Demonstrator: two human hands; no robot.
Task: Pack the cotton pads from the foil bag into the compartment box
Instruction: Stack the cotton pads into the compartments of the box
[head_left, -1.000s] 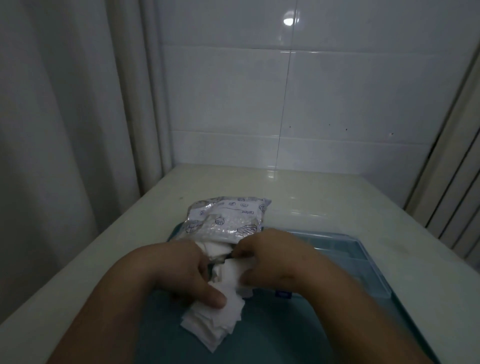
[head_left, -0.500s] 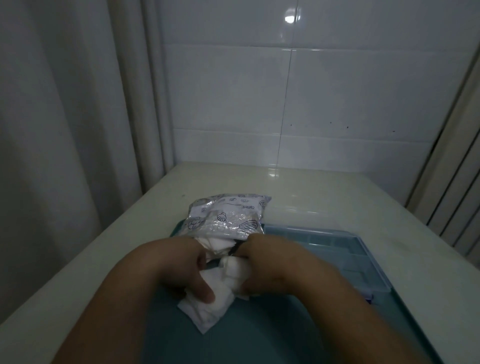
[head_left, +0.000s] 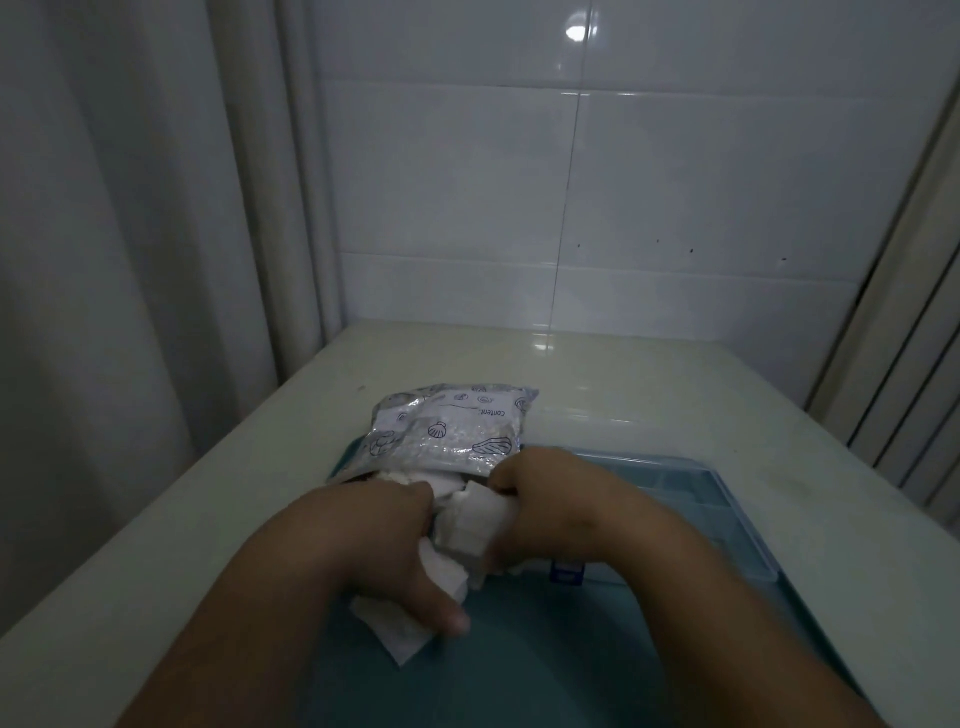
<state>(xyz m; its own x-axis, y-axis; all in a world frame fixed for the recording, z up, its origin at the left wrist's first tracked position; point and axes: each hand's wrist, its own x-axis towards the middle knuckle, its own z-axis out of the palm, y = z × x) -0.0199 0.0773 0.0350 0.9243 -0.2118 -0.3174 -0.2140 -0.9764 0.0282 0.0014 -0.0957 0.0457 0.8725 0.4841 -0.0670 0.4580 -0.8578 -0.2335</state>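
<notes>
Both my hands are together in the middle, on a pile of white square cotton pads (head_left: 470, 525). My left hand (head_left: 384, 540) is curled over the left part of the pile. Its thumb lies on the lowest pads and presses them down on the dark teal mat (head_left: 545, 665). One corner of these lowest pads comes out under the thumb, toward me. My right hand (head_left: 556, 509) grips the right part of the pile, with the fingers bent round the upper pads. The fingertips are hidden under the pads, so I cannot tell how deep the grip is. The pile is not tidy: the pads lie shifted one over another, between my two hands.

The silver foil bag with printed shell drawings (head_left: 452, 431) lies flat just behind my hands, with its open mouth toward me. Some pads show in the mouth, and they touch the pile which I hold. The far half of the bag lies on the pale smooth table (head_left: 701, 395), the near half on the mat.

The transparent blue plastic compartment box (head_left: 727, 514) is on the right side of the mat, just beside my right wrist and behind it. I see its dividers, but the picture is dark and I cannot tell if any pad is in it.

Behind the table is a white tiled wall (head_left: 675, 182), and on the left hangs a pale curtain (head_left: 130, 234).
</notes>
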